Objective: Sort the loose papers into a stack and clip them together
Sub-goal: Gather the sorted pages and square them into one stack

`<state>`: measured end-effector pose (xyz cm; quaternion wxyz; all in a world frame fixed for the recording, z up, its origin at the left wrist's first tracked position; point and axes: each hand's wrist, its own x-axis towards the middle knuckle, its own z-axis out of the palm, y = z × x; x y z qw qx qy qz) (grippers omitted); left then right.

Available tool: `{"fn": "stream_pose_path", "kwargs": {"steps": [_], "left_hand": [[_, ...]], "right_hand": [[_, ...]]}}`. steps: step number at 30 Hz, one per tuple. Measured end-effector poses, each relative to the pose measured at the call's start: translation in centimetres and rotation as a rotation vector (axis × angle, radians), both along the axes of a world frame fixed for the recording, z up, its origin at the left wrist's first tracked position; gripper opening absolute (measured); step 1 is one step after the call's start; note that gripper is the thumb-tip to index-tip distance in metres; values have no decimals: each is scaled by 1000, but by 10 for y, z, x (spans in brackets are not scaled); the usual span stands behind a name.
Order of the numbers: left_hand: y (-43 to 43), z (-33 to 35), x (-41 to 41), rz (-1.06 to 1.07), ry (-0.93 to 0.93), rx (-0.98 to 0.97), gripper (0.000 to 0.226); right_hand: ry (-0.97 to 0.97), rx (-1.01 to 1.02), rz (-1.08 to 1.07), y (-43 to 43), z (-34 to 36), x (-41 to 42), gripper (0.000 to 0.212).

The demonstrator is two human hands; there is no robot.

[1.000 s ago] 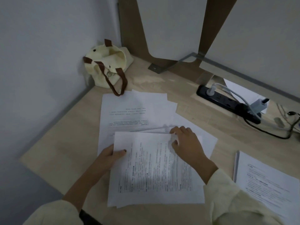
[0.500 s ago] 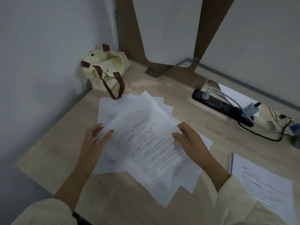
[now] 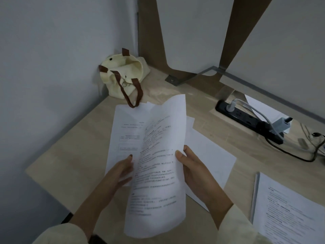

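Above the bench (image 3: 73, 145), your right hand (image 3: 197, 171) pinched the raised printed sheets (image 3: 158, 164) at their right edge, thumb on top, grip closed on them. Your left hand (image 3: 119, 171) lay half-open at their left edge, fingers under the paper. More loose pages (image 3: 211, 155) lay flat beneath.
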<state>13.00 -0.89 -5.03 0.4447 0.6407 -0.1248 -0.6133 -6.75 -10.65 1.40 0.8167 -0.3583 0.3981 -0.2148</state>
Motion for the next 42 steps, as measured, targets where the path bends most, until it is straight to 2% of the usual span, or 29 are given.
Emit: {"fn": "stream_pose_path", "kwargs": {"steps": [2, 5, 8, 11, 13, 15, 18, 20, 23, 26, 28, 30, 32, 34, 38, 42], "left_hand": [[1, 3, 1, -20, 89, 26, 43], [4, 10, 7, 23, 144, -15, 30], [14, 13, 25, 183, -74, -57, 26], [24, 13, 35, 240, -347, -63, 17], [29, 9, 38, 275, -446, -25, 14], [32, 2, 39, 281, -427, 7, 12], [37, -6, 39, 273, -364, 58, 24], [38, -7, 37, 282, -317, 64, 28], [39, -7, 32, 252, -274, 51, 24], [39, -6, 29, 211, -235, 42, 21], [39, -5, 30, 195, -236, 35, 22], [38, -5, 30, 189, -254, 25, 24], [37, -4, 29, 194, -284, 11, 27], [37, -4, 30, 202, -322, -12, 30], [39, -1, 30, 144, -307, -38, 32], [33, 1, 19, 8, -215, -35, 24]], "right_hand": [[-30, 6, 20, -2, 0, 5, 35], [47, -5, 43, -3, -10, 7, 35], [115, -2, -6, -4, -23, 7, 30], [393, 29, -168, -7, -42, 11, 20], [522, 27, -167, -6, -51, 17, 20], [551, 35, -157, -4, -55, 26, 20], [599, 47, -120, -4, -60, 34, 20], [648, -3, -61, -1, -63, 36, 14], [684, -104, 9, 2, -65, 35, 18], [573, -2, -47, 4, -62, 26, 5], [492, 77, -40, 5, -63, 16, 15], [476, 39, -25, 5, -63, 7, 17], [558, -70, -61, 5, -59, -2, 9], [741, -199, -126, -1, -60, -17, 12], [1023, -321, -193, -15, -60, -62, 26], [974, -338, -412, -22, -37, -103, 24]]}}
